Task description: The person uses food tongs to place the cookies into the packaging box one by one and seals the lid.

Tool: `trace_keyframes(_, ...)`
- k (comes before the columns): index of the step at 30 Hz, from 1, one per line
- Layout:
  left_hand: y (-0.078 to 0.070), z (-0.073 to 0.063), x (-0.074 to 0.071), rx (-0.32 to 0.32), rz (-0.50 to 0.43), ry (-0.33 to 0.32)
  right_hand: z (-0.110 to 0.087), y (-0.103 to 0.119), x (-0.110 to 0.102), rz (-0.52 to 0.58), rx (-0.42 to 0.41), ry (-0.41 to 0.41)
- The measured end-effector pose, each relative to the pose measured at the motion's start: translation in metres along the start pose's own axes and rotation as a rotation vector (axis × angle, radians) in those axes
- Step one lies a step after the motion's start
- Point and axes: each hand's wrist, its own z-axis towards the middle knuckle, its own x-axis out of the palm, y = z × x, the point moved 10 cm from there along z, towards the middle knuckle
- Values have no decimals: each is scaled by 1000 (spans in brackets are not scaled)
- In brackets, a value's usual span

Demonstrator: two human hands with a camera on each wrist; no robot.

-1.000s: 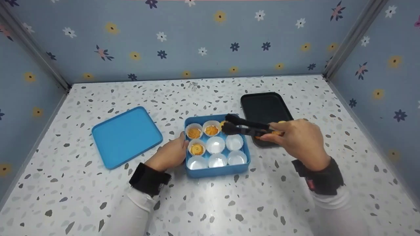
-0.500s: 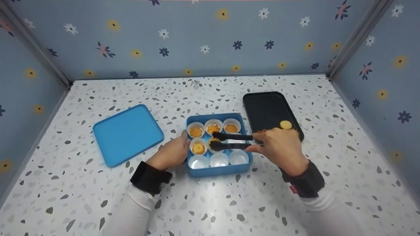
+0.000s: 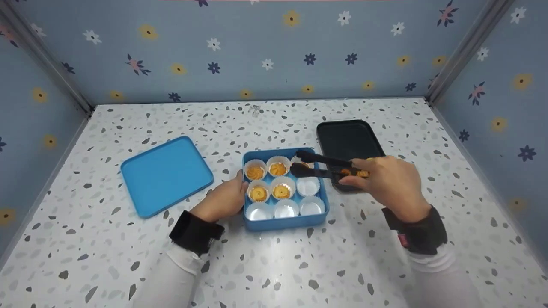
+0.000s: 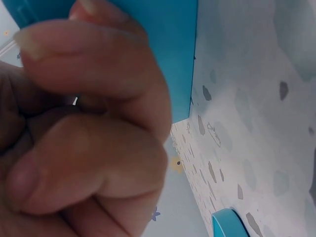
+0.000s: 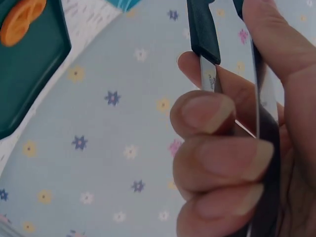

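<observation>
A blue box [image 3: 286,225] holds white paper cups in rows. Piped cookies sit in the back row and in two middle-row cups, one being the centre cookie [image 3: 281,191]. My left hand [image 3: 222,199] holds the box at its left side; the left wrist view shows its curled fingers [image 4: 108,59] against the blue wall. My right hand [image 3: 391,182] grips black-tipped tongs [image 3: 327,167], with metal arms in the right wrist view. Their spread tips, with nothing between them, hover over the back right cup and partly hide its cookie.
Right of the box lies a black tray [image 3: 346,139] with several cookies [image 3: 362,173] at its near end, partly hidden by my right hand. A blue lid [image 3: 167,177] lies at the left. Flowered panels [image 3: 265,47] border the speckled table [image 3: 274,269].
The tongs went left and down to the centre cup with a cookie, then back up to the right. That cookie now lies in the centre cup. My left hand stays at the box.
</observation>
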Motion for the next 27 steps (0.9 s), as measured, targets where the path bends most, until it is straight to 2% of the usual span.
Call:
trace_keyframes(3,1,1,1,-9,-6,0,-1,-19,-11,3,28,-30)
trace_keyframes(12,5,3,2,-32,-5,9,-10,-91,-21,35,200,26)
trace_keyframes(15,4,3,2,-17,-2,8,-16,-117,-18,38,290,74)
trace_keyframes(19,3,3,2,-10,9,3,-25,-144,-6,37,396,185)
trace_keyframes(23,3,3,1,-4,23,-4,-30,-158,7,25,424,280)
trace_keyframes(27,2,3,1,-2,28,-2,-32,-164,19,17,424,340)
